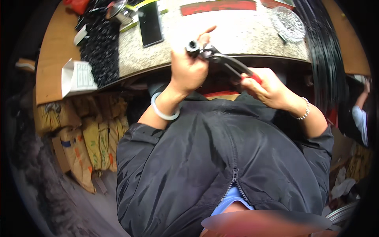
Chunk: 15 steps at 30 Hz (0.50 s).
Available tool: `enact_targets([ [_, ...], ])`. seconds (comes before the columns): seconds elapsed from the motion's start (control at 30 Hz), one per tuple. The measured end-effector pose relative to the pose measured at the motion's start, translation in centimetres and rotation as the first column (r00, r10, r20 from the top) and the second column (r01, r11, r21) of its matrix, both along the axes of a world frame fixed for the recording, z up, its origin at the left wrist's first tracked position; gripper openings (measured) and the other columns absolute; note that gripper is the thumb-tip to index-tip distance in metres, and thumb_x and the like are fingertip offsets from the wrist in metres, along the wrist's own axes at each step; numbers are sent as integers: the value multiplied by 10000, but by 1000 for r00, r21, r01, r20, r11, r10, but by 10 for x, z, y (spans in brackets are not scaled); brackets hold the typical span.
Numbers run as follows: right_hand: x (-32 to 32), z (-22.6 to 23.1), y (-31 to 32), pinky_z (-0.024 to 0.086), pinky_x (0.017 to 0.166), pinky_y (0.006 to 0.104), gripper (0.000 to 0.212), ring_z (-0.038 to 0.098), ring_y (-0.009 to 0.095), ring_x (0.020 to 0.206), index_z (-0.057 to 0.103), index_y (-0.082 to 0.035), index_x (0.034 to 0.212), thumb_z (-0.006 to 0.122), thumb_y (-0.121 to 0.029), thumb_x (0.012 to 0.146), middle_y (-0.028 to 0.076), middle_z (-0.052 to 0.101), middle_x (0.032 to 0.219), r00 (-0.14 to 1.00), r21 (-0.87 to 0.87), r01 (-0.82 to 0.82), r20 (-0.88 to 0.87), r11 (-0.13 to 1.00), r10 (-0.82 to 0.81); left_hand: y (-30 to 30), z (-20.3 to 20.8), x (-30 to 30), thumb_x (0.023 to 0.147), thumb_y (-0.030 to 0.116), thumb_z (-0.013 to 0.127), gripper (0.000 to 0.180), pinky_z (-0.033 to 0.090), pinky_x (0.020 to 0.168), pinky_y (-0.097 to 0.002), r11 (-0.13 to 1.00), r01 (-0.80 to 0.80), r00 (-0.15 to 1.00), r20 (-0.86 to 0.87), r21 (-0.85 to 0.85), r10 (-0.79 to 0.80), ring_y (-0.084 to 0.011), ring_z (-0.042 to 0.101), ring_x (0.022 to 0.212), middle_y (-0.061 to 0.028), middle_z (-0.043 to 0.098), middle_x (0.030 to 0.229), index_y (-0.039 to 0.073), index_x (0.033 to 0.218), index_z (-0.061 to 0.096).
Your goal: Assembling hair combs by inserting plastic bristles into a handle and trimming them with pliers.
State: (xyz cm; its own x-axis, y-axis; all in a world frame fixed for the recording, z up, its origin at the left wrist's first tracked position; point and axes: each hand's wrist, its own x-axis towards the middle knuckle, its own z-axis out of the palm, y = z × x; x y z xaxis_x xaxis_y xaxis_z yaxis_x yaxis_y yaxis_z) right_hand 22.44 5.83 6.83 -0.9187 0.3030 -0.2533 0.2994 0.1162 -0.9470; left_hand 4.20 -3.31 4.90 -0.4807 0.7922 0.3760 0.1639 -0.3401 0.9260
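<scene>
Right hand (267, 87) around smooth, red-handled metal pliers (232, 64), left hand (187, 71) around a round-ended black cylinder (192, 48).

Green, orange lettering (104, 152) on sacks (91, 138)

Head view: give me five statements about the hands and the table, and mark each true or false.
1. The left hand holds a black cylindrical piece. True.
2. The right hand is empty. False: it grips black pliers with red on the handles.
3. A dark phone lies on the speckled tabletop. True.
4. The clear round dish is to the left of the phone. False: it sits to the phone's right.
5. A white bangle circles the left wrist. True.
</scene>
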Motion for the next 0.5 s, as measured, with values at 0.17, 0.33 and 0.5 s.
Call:
enact_targets([
  [0.17, -1, -29, 20, 384, 531, 290, 251, 401, 130, 551, 557, -15, 799, 618, -253, 849, 55, 484, 604, 986, 327, 146, -130, 934, -108, 3, -2, -3, 912, 90, 500, 215, 248, 456, -178, 991, -95, 995, 6, -91, 95, -4, 322, 502, 79, 456, 565, -49, 1016, 628],
  [0.33, 12, -21, 132, 462, 697, 334, 244, 611, 260, 823, 565, -46, 1024, 526, -42, 783, 138, 621, 846, 907, 867, 301, -131, 397, -401, 1, 15, 0, 940, 147, 459, 286, 227, 404, -168, 997, -58, 995, 77, -56, 62, 15, 332, 426, 95, 370, 501, -50, 1112, 574],
  [0.5, 16, -24, 198, 475, 702, 355, 304, 616, 264, 793, 595, -72, 999, 657, -219, 740, 130, 622, 838, 834, 958, 107, 60, 268, -548, 7, 17, 7, 938, 142, 464, 273, 220, 407, -169, 997, -20, 998, 57, -70, 24, 14, 318, 433, 97, 368, 512, -29, 1116, 580],
])
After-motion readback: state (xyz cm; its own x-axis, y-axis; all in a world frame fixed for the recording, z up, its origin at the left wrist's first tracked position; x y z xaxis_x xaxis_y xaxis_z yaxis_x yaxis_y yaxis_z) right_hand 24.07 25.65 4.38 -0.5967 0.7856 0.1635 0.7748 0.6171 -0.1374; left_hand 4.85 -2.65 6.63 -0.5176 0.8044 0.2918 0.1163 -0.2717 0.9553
